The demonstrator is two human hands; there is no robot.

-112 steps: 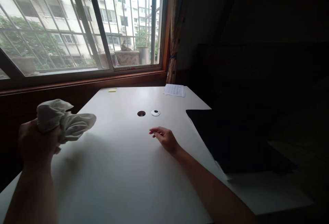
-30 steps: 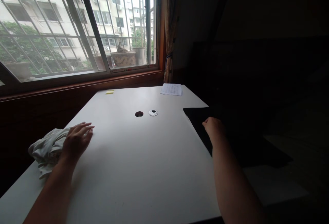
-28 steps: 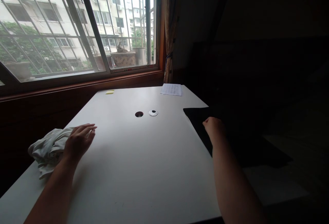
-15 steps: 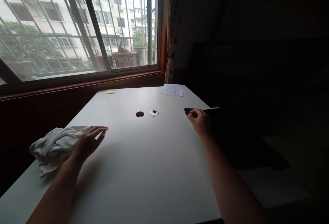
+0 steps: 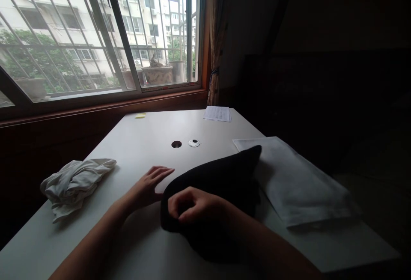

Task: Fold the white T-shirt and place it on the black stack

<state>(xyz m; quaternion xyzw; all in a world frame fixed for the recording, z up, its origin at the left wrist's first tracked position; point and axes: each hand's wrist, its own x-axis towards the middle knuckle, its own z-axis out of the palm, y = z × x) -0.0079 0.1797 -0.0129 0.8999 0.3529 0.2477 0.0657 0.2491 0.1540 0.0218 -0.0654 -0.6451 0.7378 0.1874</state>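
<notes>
Now the right hand [image 5: 189,209] has dragged the black cloth [image 5: 221,177] over.

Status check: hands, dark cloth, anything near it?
Right hand gripping the dark cloth, pulled over the desk. Left hand flat, open, beside it. White sheet uncovered at right; crumpled white cloth lies apart, left.

I take this for a room in a flat: a white desk [image 5: 154,143] with a cable hole [image 5: 176,144] stands under a barred window [image 5: 96,36] with a wooden sill, a curtain [image 5: 218,36] gathered beside it, potted plants [image 5: 158,72] outside and apartment blocks [image 5: 48,19] beyond.
</notes>
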